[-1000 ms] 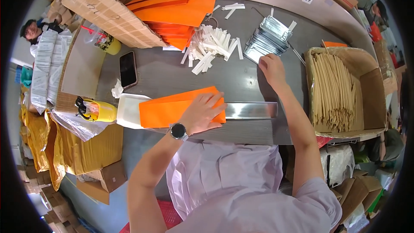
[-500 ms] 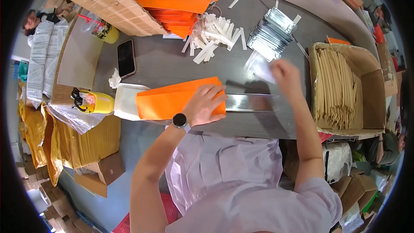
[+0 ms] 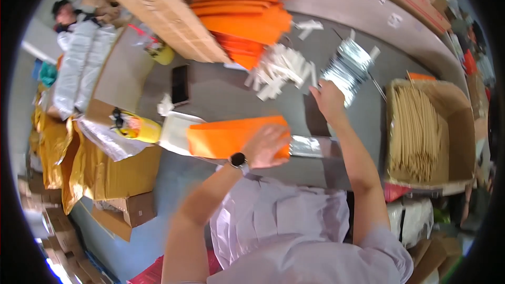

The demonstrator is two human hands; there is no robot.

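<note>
Between carton (image 3: 168, 16) and foil stack (image 3: 347, 66): orange pile (image 3: 244, 16), white strips (image 3: 279, 71). In front of carton: phone (image 3: 180, 84). In box (image 3: 463, 131), far right: sticks (image 3: 413, 137). Beside yellow holder (image 3: 150, 131): white tray (image 3: 172, 134). Between tray and silver strip (image 3: 310, 146): orange sheets (image 3: 226, 135). Left hand (image 3: 267, 147): rests on sheets with fingers loosely extended. Right hand (image 3: 331, 99): bends at near end of foil stack; too blurred to tell whether gripping.

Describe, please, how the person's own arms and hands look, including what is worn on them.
The left hand and the right hand wear no gloves. On the left wrist is a round, dark-faced wristwatch with a light grey strap; no watch shows on the right wrist. A short, pale lilac fabric sleeve covers the right upper arm, leaving the forearm bare.
</note>
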